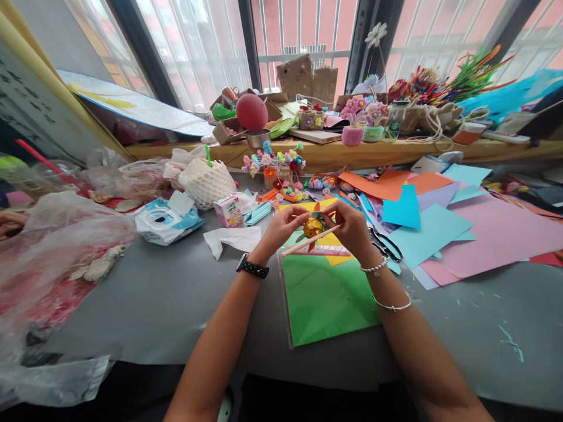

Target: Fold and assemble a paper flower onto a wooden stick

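Observation:
A small yellow and orange paper flower [313, 226] with dark green leaf-like pieces is held up between both hands. My left hand [285, 225] closes thumb and fingers at the flower's left side. On the other side, my right hand [352, 227] pinches a dark green piece by the flower and also keeps a thin wooden stick [303, 246] in its fingers. The stick slants down to the left in front of the flower. Beneath lie a stack of green paper [329, 302] in a clear sleeve, yellow paper [336, 259] and a pink ruler [328, 250]. Fingertip contact is partly hidden.
Black-handled scissors [387, 243] lie right of my right hand, beside coloured paper sheets [433, 231]. To the left are a wet-wipe pack [165, 220], a small pink box [229, 211] and plastic bags [57, 252]. A flower basket [278, 176] stands behind. Another person's hand [12, 224] shows at far left.

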A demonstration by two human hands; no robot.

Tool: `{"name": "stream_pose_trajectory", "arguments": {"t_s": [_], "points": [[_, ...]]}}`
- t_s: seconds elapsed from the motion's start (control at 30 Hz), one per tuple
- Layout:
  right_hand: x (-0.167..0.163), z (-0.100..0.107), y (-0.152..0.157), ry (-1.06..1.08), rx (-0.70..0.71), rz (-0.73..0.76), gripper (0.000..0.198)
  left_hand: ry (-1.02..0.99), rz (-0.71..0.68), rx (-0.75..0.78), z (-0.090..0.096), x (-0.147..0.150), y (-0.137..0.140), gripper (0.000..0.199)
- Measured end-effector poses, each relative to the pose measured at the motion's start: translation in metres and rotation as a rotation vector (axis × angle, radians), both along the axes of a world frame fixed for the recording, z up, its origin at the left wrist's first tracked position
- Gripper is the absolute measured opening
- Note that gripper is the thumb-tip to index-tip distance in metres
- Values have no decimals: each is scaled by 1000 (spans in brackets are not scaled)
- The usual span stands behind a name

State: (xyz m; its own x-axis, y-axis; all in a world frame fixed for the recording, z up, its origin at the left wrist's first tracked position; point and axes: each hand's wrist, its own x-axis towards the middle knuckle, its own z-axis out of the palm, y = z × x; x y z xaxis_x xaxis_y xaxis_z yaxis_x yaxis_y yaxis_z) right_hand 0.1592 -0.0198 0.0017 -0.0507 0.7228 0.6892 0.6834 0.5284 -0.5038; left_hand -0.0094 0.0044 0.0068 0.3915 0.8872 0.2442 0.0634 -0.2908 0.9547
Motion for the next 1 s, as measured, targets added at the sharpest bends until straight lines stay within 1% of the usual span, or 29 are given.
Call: {"name": "stream_pose_trajectory", "arguments": {"t_s": [0.07, 0.13, 0.23, 0.33, 0.47, 0.63, 0.77, 0.83, 0.93, 1.0], "points": [[0, 1, -1, 33, 28, -44, 8, -8, -28, -60, -1, 1, -1, 34], [0, 2, -1, 51, 52, -63, 5, -9, -94, -103, -3, 2, -1, 40], [2, 3, 0, 21, 41, -39, 10, -29, -165, -120, -8, 3, -1, 48], [5, 3, 2, -61, 21, 31, 14, -29, -149, -95, -11, 2, 1, 45], [8, 5, 3, -107, 0, 81, 13, 40, -120, -72, -8, 2, -1, 43], [9, 5, 3, -127, -7, 61, 11, 114, -123, -36, 3, 4, -9, 35], [9, 3, 4, -136, 24, 32, 10, 165, -100, 12, 9, 6, -13, 31], [8, 1, 4, -136, 42, 14, 11, 187, -95, 32, 8, 7, -13, 39], [7, 1, 3, -125, 44, -7, 12, 206, -32, 74, 3, 8, -13, 57], [7, 2, 2, -98, 30, 3, 11, 210, 2, 118, -1, 7, -12, 59]]}}
